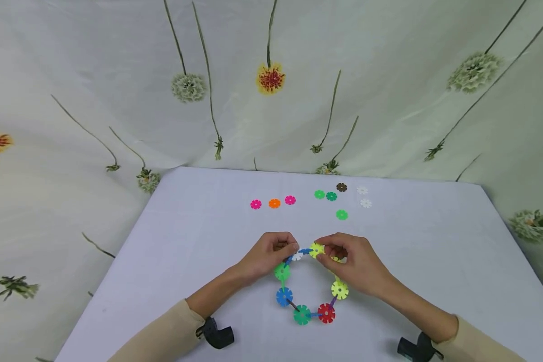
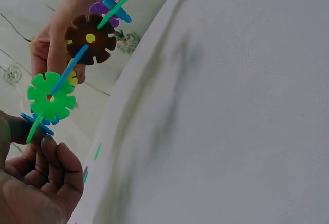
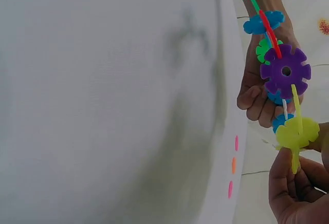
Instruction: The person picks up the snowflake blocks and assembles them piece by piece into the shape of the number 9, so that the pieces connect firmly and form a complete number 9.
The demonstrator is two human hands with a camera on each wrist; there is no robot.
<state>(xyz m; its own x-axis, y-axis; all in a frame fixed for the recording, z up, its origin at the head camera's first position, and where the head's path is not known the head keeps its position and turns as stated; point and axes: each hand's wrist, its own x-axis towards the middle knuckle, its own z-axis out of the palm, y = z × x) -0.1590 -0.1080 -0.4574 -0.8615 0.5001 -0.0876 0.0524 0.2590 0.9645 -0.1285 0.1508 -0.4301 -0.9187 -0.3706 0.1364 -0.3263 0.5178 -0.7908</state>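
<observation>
A closed-looking ring of interlocking notched plastic discs hangs between my two hands, made of yellow, red, green, blue and other colours. A dark green disc (image 1: 301, 315) and a red disc (image 1: 326, 312) form its lower side. My left hand (image 1: 273, 254) pinches the ring at its upper left, on a blue disc (image 2: 38, 125) beside a light green one (image 2: 51, 98). At the upper right, my right hand (image 1: 350, 257) pinches a yellow disc (image 1: 317, 250) between thumb and fingers. The purple disc (image 3: 286, 72) shows in the right wrist view. My fingers partly hide the ring's top.
Loose discs lie flat beyond my hands: pink (image 1: 256, 204), orange (image 1: 274, 203), another pink (image 1: 290, 200), several greens (image 1: 342, 214), a brown (image 1: 341, 187) and two whites (image 1: 366, 203). The white table (image 1: 199, 216) ends at a flower-print curtain (image 1: 389, 100).
</observation>
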